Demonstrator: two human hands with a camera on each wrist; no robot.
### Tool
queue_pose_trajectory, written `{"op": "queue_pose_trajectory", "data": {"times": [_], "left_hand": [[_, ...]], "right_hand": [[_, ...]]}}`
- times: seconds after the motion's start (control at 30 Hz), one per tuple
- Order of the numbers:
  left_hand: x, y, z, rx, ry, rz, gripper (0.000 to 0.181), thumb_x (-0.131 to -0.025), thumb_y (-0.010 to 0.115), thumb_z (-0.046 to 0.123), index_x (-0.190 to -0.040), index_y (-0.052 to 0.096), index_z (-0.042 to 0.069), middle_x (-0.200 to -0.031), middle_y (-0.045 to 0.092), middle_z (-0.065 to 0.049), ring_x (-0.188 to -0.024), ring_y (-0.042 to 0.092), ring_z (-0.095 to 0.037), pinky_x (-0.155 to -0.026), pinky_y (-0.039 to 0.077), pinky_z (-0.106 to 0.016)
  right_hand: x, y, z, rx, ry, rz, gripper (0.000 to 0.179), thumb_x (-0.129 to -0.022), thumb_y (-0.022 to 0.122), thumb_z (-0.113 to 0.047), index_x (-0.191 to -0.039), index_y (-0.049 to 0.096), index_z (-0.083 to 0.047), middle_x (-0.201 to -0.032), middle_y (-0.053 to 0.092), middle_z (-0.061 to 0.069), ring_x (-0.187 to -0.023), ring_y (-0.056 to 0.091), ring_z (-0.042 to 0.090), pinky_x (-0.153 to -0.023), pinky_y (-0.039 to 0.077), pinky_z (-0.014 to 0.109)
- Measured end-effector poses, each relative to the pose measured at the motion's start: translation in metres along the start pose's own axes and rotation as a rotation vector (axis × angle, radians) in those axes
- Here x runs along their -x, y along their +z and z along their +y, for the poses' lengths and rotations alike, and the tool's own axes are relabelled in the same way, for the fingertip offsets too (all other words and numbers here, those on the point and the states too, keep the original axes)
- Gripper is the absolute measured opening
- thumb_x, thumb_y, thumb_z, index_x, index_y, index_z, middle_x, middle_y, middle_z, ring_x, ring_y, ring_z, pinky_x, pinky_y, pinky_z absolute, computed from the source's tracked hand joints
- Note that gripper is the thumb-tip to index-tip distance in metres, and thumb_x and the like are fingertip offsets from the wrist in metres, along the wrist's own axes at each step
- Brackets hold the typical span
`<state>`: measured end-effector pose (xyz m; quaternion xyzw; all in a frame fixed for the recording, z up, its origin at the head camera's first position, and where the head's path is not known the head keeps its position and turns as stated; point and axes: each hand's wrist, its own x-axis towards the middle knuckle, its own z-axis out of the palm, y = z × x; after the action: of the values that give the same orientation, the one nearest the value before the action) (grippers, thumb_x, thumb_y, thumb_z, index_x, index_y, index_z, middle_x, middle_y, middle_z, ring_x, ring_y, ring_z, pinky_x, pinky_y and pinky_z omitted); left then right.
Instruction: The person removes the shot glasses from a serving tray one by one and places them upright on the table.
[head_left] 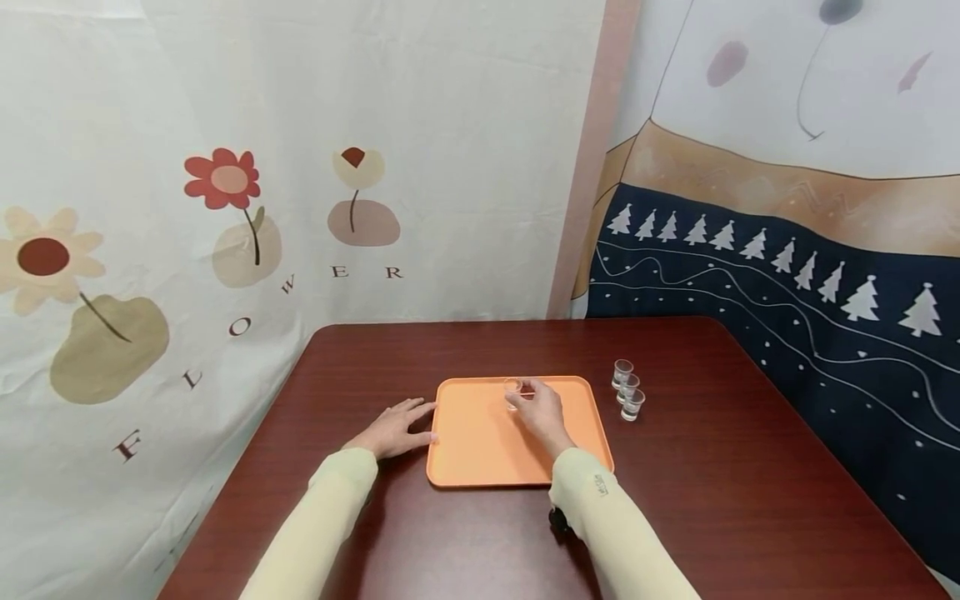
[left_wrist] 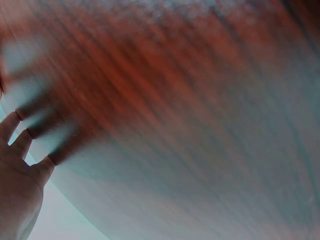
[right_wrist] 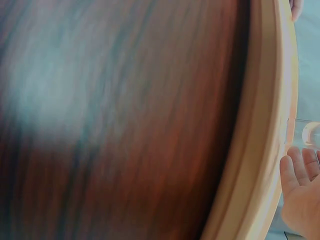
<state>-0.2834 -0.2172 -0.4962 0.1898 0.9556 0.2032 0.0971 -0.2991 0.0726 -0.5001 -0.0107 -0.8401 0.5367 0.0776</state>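
Note:
An orange rectangular tray (head_left: 472,442) lies on the table. Over its upper middle, my right hand (head_left: 542,414) pinches a small clear shot glass (head_left: 512,387). In the right wrist view the glass (right_wrist: 307,134) stands just past the fingertips, with the tray's rim (right_wrist: 255,125) curving alongside. My left hand (head_left: 395,428) rests at the tray's left edge, its fingers spread and the tips touching the rim. Only part of that hand (left_wrist: 20,185) appears in the left wrist view, above the wood.
Three more shot glasses (head_left: 632,406) stand in a close row right of the tray on the reddish-brown wooden table (head_left: 712,500). A flower-print cloth (head_left: 480,167) hangs behind the table, and a dark tree-patterned cloth (head_left: 750,283) hangs on the right.

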Motion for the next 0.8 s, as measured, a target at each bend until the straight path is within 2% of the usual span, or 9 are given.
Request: {"op": "queue_pose_trajectory", "data": {"times": [0.23, 0.53, 0.8], "left_hand": [[-0.002, 0.001, -0.002, 0.015, 0.009, -0.013, 0.074, -0.093, 0.063, 0.052, -0.154, 0.04, 0.016, -0.156, 0.031, -0.022, -0.145, 0.022, -0.044, -0.115, 0.015, -0.064], [-0.002, -0.001, -0.001, 0.015, 0.006, -0.014, 0.077, -0.093, 0.063, 0.054, -0.155, 0.038, 0.016, -0.156, 0.031, -0.023, -0.145, 0.022, -0.046, -0.115, 0.013, -0.063], [-0.002, -0.002, -0.001, 0.016, 0.011, -0.015, 0.077, -0.092, 0.064, 0.053, -0.154, 0.039, 0.014, -0.155, 0.032, -0.024, -0.144, 0.022, -0.046, -0.114, 0.015, -0.065]], "right_hand": [[-0.001, -0.023, 0.0, 0.009, 0.034, 0.043, 0.028, -0.09, 0.075, -0.024, -0.111, 0.068, -0.007, -0.106, 0.069, 0.009, -0.101, 0.066, 0.025, -0.083, 0.054, 0.039], [-0.001, -0.06, 0.004, 0.039, -0.011, 0.148, 0.026, -0.087, 0.079, -0.021, -0.105, 0.069, -0.005, -0.101, 0.072, 0.011, -0.096, 0.068, 0.025, -0.079, 0.055, 0.038], [0.005, -0.094, 0.018, 0.007, 0.004, 0.195, 0.028, -0.088, 0.077, -0.02, -0.106, 0.066, -0.002, -0.103, 0.069, 0.015, -0.097, 0.066, 0.028, -0.078, 0.053, 0.034]]}}
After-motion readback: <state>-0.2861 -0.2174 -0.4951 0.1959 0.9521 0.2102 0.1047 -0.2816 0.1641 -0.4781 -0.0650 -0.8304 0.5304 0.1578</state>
